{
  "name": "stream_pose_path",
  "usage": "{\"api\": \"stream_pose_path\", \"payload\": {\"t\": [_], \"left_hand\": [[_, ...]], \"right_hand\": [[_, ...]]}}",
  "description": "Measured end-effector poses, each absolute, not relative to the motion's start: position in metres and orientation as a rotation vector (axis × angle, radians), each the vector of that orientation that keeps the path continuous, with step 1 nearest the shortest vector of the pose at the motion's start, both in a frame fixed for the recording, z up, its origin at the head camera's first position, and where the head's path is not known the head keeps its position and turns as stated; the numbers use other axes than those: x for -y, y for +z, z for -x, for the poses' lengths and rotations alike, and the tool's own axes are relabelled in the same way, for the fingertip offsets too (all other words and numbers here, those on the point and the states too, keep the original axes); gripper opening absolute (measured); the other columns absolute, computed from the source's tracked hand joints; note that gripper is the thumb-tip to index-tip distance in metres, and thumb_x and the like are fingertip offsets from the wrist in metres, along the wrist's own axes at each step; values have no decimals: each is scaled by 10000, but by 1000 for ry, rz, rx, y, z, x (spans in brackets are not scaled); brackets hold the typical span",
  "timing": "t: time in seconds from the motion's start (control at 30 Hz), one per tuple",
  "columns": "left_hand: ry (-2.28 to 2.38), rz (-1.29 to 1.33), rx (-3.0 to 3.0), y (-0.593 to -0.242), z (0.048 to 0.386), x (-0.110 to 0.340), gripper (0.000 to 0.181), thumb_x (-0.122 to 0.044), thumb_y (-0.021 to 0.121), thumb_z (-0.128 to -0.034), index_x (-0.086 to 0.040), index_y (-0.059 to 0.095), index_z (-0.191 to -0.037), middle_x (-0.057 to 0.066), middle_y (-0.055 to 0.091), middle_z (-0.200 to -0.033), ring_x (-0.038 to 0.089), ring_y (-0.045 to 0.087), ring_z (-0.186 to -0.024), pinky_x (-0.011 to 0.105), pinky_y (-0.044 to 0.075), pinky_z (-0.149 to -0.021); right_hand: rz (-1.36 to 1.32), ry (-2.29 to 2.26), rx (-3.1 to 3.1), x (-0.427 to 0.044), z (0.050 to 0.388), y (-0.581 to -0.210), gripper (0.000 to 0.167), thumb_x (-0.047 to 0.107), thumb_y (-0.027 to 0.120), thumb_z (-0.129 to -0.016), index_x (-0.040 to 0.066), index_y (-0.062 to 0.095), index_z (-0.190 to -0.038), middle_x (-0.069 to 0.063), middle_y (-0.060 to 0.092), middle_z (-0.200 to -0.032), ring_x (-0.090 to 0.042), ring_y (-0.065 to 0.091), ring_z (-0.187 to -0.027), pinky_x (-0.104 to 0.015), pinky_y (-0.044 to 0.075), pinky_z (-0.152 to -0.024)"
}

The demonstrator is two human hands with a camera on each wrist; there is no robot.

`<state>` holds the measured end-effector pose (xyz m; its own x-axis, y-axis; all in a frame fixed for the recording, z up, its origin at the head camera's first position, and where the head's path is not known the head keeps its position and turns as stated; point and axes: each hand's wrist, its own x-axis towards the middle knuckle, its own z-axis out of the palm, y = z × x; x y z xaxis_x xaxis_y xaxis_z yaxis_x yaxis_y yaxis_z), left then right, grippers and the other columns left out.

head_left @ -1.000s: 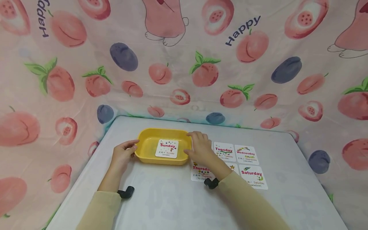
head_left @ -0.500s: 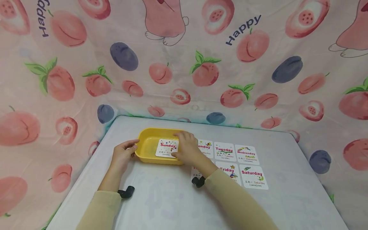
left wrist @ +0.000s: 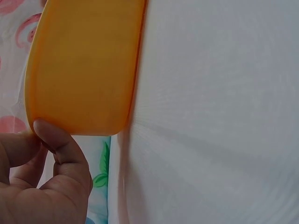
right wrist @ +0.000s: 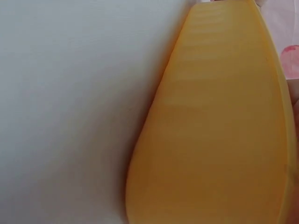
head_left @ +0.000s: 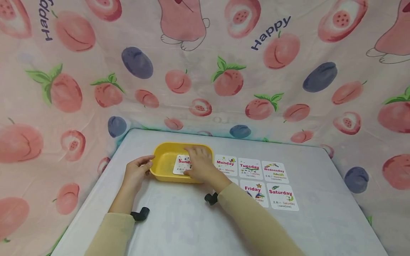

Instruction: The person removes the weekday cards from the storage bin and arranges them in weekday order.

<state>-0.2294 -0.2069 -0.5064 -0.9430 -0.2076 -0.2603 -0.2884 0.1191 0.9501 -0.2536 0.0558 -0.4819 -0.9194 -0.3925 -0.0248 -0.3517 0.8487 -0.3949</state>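
Observation:
A yellow tray [head_left: 166, 149] sits on the white table. My left hand [head_left: 135, 174] pinches its left end between thumb and fingers; in the left wrist view, the thumb [left wrist: 58, 140] presses the rim's corner. Inside the tray lies a white card printed "Sunday" [head_left: 180, 167]. Over the card's right part is my right hand [head_left: 201, 165], its thumb near the lower edge and its fingers spread toward the upper edge. Whether the fingertips touch the card is hidden. The right wrist view is mostly filled by the tray's outer side [right wrist: 210, 116].
Right of the tray, day cards lie in two rows: Monday [head_left: 225, 163], Tuesday [head_left: 250, 167] and Wednesday [head_left: 274, 170] behind, Friday [head_left: 253, 188] and Saturday [head_left: 282, 195] in front. Another front card is mostly covered by my right arm. A fruit-patterned cloth [head_left: 217, 121] rises behind the table.
My right hand has moved left from the tray's right end to above the Sunday card, uncovering the Monday and Friday cards. My left hand has stayed on the tray.

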Motion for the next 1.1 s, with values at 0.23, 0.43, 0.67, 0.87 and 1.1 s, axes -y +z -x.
{"api": "stream_pose_path", "payload": {"t": [0.23,0.43,0.67,0.87,1.1], "left_hand": [[1975,517,-2290,-506,230,209,368,-100,634,-1082,-75,675,-1447,80,583,-1248,142,585,-921,182,557,-747],[1963,527,-2297,-508,231,209,366,-105,629,-1085,-88,677,-1448,88,585,-1276,151,584,-943,182,560,-756],[1972,524,-2292,-510,231,209,355,-97,628,-1083,-78,684,-1433,105,586,-1300,146,589,-926,179,561,-747],[1980,521,-2277,-508,230,208,361,-104,629,-1084,-75,678,-1440,98,588,-1311,135,589,-926,180,560,-749],[1986,514,-2270,-508,231,210,361,-110,627,-1086,-76,678,-1442,75,583,-1273,127,583,-916,192,561,-751]], "right_hand": [[532,-516,-2882,-49,258,-484,988,427,858,-915,300,265,-1696,-93,378,-1670,-356,337,-1553,-611,290,-1282],[480,-480,-2854,-47,262,-488,1002,430,869,-903,274,279,-1698,-109,405,-1653,-361,352,-1536,-606,292,-1286],[430,-396,-2831,-45,266,-490,1027,448,867,-902,259,259,-1708,-131,401,-1662,-369,349,-1537,-610,285,-1292],[384,-359,-2808,-43,270,-495,975,397,855,-920,250,286,-1699,-132,407,-1651,-365,367,-1499,-606,295,-1289],[402,-338,-2820,-42,272,-497,968,358,884,-898,254,326,-1682,-133,428,-1587,-338,393,-1409,-560,354,-1238]]}}
